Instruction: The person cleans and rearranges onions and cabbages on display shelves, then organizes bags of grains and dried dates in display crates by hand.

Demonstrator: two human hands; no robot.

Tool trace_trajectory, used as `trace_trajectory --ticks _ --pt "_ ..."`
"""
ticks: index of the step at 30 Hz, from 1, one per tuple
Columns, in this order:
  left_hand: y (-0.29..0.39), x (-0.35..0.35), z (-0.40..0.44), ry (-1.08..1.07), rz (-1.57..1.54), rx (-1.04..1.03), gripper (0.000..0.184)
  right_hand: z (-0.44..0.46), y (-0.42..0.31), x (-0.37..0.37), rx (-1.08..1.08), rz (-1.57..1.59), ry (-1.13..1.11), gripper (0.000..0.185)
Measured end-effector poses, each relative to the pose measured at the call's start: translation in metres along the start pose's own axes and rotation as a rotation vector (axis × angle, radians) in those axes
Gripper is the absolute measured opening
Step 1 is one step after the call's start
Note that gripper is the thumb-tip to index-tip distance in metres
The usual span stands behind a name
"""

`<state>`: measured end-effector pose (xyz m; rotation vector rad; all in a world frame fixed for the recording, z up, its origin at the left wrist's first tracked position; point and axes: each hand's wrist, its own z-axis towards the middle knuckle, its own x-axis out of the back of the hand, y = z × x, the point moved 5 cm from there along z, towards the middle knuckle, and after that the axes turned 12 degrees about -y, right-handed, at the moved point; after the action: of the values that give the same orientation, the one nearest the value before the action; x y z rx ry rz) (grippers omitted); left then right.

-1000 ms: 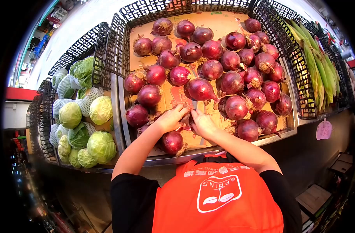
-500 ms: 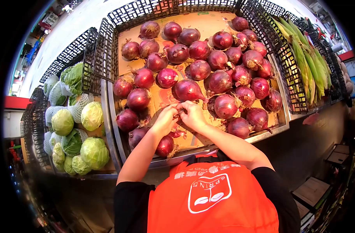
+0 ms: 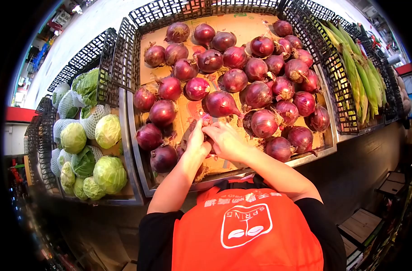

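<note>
My left hand (image 3: pixel 197 143) and my right hand (image 3: pixel 225 141) meet over the cardboard at the near middle of the tray, with fingers closed together. A small pinkish scrap of onion skin (image 3: pixel 206 119) shows at their fingertips; part of what they hold is hidden. Just beyond lies a glossy red onion (image 3: pixel 221 104) with its neck pointing right. Left of my left hand sits a dark red onion (image 3: pixel 163 158). Another onion near the tray's front edge is mostly covered by my left wrist. Several more red onions (image 3: pixel 259 94) spread across the tray.
Black plastic crates (image 3: pixel 170 12) fence the back and sides of the metal-edged tray (image 3: pixel 325 149). To the left stand cabbages (image 3: pixel 110 174), some in white foam nets. Corn in green husks (image 3: pixel 357 72) fills a crate at right. A wooden stool (image 3: pixel 361 224) stands lower right.
Both hands have shifted slightly, my left hand turning more upright and my right hand lying across its fingers. A pinkish scrap now shows at the fingertips. The view has moved a little.
</note>
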<state>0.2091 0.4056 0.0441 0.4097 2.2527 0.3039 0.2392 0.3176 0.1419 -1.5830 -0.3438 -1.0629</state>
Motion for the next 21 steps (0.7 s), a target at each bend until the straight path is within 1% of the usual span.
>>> trace_trajectory --ticks 1,2,3,5,6,7,9,10,13,14,17,18,20,21 --pt "0.004 0.003 0.001 0.001 -0.013 -0.008 0.023 -0.001 -0.006 0.011 0.001 0.053 0.024 0.035" --pt "0.009 0.013 0.006 0.053 -0.075 -0.101 0.021 -0.001 -0.01 0.021 0.003 0.107 0.045 0.037" --pt "0.022 0.004 -0.007 0.021 -0.098 -0.113 0.022 0.002 -0.01 0.028 0.092 0.16 0.063 0.042" --pt "0.036 0.012 -0.007 -0.187 -0.183 -0.131 0.026 0.001 0.002 0.029 0.022 0.181 0.113 0.044" --pt "0.046 0.011 -0.014 -0.197 -0.192 -0.13 0.027 0.001 0.012 0.021 0.006 0.186 0.064 0.046" --pt "0.054 0.014 -0.021 -0.163 -0.17 -0.144 0.026 0.0 0.017 0.008 -0.023 0.182 -0.053 0.048" --pt "0.064 0.021 -0.029 -0.261 -0.164 -0.17 0.026 -0.005 0.024 -0.018 -0.081 0.168 -0.283 0.052" --pt "0.067 0.023 -0.034 -0.279 -0.171 -0.17 0.026 -0.006 0.022 -0.033 -0.056 0.115 -0.385 0.059" --pt "0.071 0.027 -0.043 -0.304 -0.205 -0.183 0.026 0.002 0.014 -0.066 -0.067 0.096 -0.498 0.059" --pt "0.072 0.029 -0.044 -0.298 -0.208 -0.184 0.026 0.005 0.009 -0.068 -0.034 0.055 -0.427 0.044" --pt "0.073 0.02 -0.056 -0.301 -0.2 -0.174 0.025 0.012 0.015 -0.095 0.049 -0.043 -0.488 0.025" --pt "0.074 0.017 -0.06 -0.269 -0.208 -0.187 0.025 0.012 0.015 -0.09 0.019 0.005 -0.42 0.016" --pt "0.075 0.013 -0.066 -0.207 -0.226 -0.213 0.024 0.014 0.036 -0.086 -0.052 -0.029 -0.351 0.015" --pt "0.075 0.015 -0.067 -0.222 -0.231 -0.204 0.024 0.015 0.048 -0.082 -0.087 -0.046 -0.315 0.015"
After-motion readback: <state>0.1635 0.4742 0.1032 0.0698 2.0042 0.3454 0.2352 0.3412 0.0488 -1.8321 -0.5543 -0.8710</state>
